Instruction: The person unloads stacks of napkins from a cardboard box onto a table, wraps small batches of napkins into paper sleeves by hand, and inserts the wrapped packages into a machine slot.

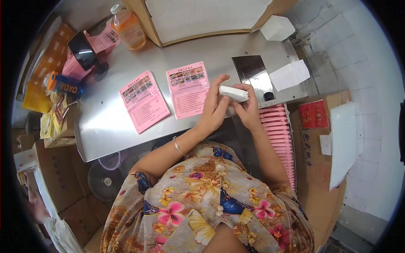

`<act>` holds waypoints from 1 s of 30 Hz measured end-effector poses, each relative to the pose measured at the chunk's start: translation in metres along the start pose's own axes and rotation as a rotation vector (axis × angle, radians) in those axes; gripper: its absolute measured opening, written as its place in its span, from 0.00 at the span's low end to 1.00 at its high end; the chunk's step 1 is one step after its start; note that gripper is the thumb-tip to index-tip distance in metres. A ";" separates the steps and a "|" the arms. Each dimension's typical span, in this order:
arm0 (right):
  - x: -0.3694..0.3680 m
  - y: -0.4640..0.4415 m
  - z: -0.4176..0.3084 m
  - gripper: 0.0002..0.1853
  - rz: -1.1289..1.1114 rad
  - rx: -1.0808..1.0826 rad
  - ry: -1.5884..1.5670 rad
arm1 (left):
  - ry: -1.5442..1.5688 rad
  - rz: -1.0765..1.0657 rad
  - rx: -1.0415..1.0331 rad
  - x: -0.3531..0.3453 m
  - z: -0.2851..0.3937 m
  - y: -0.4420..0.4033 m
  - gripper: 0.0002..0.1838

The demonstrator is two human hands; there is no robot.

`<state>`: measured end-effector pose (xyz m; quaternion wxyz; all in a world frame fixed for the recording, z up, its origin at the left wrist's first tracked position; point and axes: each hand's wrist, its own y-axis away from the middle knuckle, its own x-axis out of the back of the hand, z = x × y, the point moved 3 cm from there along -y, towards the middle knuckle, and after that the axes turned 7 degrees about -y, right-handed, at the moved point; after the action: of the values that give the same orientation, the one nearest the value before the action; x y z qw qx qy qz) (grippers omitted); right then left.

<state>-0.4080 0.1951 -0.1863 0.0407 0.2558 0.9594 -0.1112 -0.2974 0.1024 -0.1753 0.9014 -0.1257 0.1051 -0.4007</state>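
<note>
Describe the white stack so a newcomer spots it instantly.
Find the metal table. Near its front edge, the left hand and right hand hold a small white stack. Unlike the white paper lying farther right, it's held, layered edges showing.

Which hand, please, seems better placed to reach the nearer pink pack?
Probably the left hand: it is beside that pink pack, while the right hand is farther away, beyond the white stack.

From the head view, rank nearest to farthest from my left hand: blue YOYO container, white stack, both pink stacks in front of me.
From your left hand:
1. White stack, in its grasp.
2. Right pink stack, just left.
3. Left pink stack, farther left.
4. Blue YOYO container, farthest left.
</note>
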 end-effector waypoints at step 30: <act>-0.031 0.010 -0.019 0.20 -0.305 0.548 0.998 | -0.999 -0.231 -0.237 0.059 0.003 -0.020 0.04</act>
<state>-0.3769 0.1932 -0.1651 -0.4998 0.1377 0.8248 -0.2257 -0.2718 0.0458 -0.1716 0.7711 -0.4133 -0.3075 -0.3741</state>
